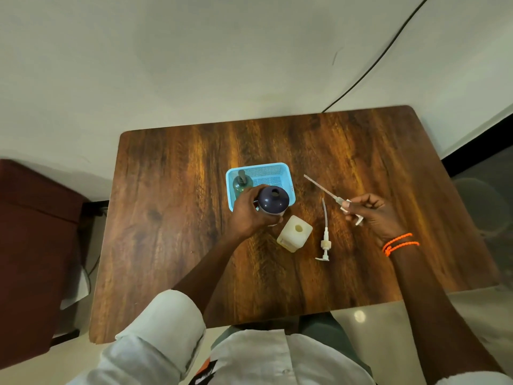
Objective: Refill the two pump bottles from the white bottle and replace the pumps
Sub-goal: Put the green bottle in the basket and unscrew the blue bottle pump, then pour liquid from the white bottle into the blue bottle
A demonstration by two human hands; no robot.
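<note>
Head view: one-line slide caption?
Left hand grips open dark-topped bottle; right hand holds a pump above the table.

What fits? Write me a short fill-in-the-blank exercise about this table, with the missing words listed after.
1. The left hand holds the dark-topped bottle beside the basket, whose colour is ____.
2. The right hand pinches a ____ with a long tube.
3. The square cream bottle stands with its neck ____.
4. The second pump lies on the ____.

Missing words: blue; pump; open; table
</note>
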